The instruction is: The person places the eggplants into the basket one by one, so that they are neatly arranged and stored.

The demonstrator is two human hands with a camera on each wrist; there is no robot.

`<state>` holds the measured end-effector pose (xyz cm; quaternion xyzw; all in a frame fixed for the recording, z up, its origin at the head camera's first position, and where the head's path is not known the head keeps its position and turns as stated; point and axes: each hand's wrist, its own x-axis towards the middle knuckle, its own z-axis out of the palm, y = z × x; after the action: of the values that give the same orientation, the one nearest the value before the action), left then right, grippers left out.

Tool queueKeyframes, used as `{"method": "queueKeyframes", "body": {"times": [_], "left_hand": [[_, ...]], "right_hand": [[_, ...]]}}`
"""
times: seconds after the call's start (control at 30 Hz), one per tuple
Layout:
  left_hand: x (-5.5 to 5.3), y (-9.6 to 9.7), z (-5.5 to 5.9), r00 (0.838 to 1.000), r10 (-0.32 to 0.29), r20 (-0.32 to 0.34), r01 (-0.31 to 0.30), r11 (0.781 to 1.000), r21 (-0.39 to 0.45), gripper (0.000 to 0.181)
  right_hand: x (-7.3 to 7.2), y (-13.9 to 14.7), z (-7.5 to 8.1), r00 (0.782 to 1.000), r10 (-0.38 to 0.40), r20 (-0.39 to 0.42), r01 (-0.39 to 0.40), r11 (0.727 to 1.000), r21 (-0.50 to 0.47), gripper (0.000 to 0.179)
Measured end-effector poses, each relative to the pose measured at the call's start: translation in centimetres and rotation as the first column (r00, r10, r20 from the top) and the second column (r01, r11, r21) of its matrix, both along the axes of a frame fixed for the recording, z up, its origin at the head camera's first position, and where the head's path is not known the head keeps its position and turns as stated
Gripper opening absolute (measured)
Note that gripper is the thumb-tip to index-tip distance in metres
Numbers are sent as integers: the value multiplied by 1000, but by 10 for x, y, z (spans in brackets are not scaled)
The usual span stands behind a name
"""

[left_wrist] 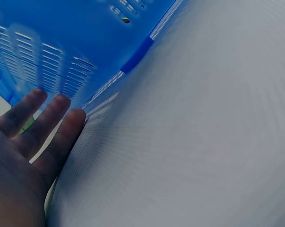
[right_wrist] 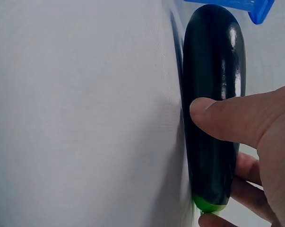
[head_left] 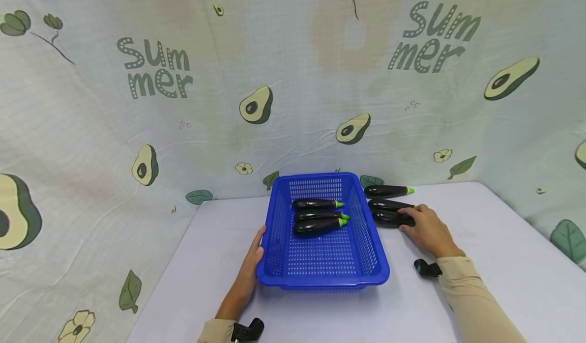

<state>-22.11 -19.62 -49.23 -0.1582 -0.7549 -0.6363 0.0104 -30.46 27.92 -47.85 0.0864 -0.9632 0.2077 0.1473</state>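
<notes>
At right, an eggplant [head_left: 386, 219] is pinched by the right hand [head_left: 430, 232]. The left hand [head_left: 247, 272] is spread against the basket [head_left: 322, 281].

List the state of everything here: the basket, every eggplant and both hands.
Blue basket: upright, partly filled.
Eggplants in basket: three, uncut, lying side by side.
Far outside eggplant: lying, not held.
Middle outside eggplant: lying, stem end hidden.
Near outside eggplant: uncut, gripped.
Right hand: gripping the near outside eggplant.
Left hand: fingers extended, at the basket's left side.
</notes>
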Motion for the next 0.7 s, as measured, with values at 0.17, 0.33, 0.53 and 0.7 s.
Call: {"method": "queueKeyframes", "body": {"times": [0.17,0.33,0.53,0.7], "left_hand": [[0,0,0,1000,1,-4,-1,1000,4,56],[0,0,-3,1000,6,1,-6,1000,9,56],[1,0,-4,1000,7,4,-7,1000,5,55],[1,0,-2,1000,4,3,-4,1000,9,56]], "right_hand": [[0,0,1,1000,-1,-20,1,1000,29,41],[1,1,3,1000,-14,-16,14,998,56,41],[2,3,8,1000,-11,-10,11,1000,19,45],[3,3,15,1000,18,-6,-19,998,-53,48]]}}
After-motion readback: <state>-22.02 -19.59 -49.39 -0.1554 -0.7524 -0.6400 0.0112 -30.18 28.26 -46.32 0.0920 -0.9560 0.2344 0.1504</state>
